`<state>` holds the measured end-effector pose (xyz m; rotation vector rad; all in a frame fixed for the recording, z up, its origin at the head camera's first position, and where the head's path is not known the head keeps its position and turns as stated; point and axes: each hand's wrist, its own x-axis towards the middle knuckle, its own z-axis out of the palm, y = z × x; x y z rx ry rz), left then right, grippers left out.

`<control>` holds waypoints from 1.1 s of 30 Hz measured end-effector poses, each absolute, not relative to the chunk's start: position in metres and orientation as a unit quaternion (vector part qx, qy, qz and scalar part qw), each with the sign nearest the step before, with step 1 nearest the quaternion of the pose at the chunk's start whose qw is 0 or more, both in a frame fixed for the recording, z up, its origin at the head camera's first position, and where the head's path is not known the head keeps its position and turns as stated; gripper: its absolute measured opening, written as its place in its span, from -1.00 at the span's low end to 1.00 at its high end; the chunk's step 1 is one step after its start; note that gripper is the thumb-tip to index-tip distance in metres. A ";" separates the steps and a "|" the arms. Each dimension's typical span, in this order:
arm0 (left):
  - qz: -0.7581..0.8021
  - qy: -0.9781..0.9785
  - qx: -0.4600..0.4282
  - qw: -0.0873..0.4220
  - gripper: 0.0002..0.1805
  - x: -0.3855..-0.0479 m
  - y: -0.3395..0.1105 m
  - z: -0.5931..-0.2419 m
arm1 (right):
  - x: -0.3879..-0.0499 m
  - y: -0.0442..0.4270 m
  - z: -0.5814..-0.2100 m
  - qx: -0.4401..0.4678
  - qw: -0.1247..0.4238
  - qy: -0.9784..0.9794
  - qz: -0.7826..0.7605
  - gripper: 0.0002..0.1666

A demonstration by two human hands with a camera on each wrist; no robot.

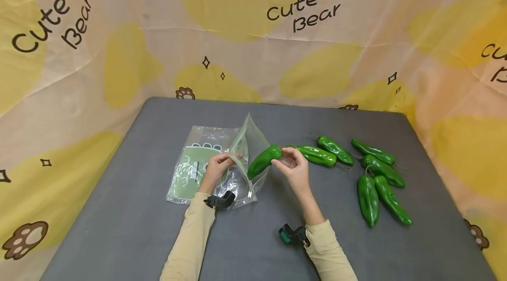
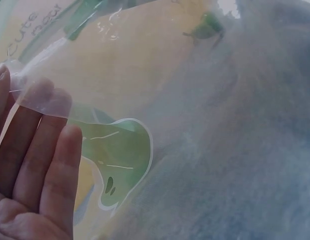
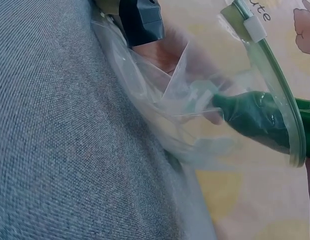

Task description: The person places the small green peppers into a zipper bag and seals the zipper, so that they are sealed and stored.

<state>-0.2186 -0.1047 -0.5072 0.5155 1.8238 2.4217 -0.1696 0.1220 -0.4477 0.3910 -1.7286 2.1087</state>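
Observation:
A transparent zip bag (image 1: 184, 171) with a green print lies on the table, its green-edged mouth held apart toward the right. At that mouth, the left hand (image 1: 215, 169) pinches the near edge; the left wrist view shows its fingers (image 2: 32, 165) partly behind the film. The right hand (image 1: 295, 169) holds a long green pepper (image 1: 262, 162) by its stem end. Its tip points down and left into the bag's opening. Through the film in the right wrist view, part of the pepper (image 3: 257, 120) shows inside the mouth, beside a white zip slider (image 3: 255, 28).
Two green peppers (image 1: 334, 150) lie just beyond the right hand. Several more peppers (image 1: 368, 201) are grouped farther right on the grey table (image 1: 253, 246). A printed cloth (image 1: 245, 30) hangs behind and at both sides. Each wrist bears a black camera (image 1: 219, 200).

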 end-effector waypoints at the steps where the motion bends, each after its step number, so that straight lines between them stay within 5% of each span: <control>1: 0.788 0.591 0.168 0.033 -0.86 -0.219 -0.105 -0.507 | -0.170 0.122 -0.447 0.140 0.191 -0.620 0.748 -0.60; 33: 0.793 0.581 0.181 0.034 -0.85 -0.221 -0.104 -0.507 | -0.161 0.122 -0.419 0.212 0.221 -0.733 0.608 -0.58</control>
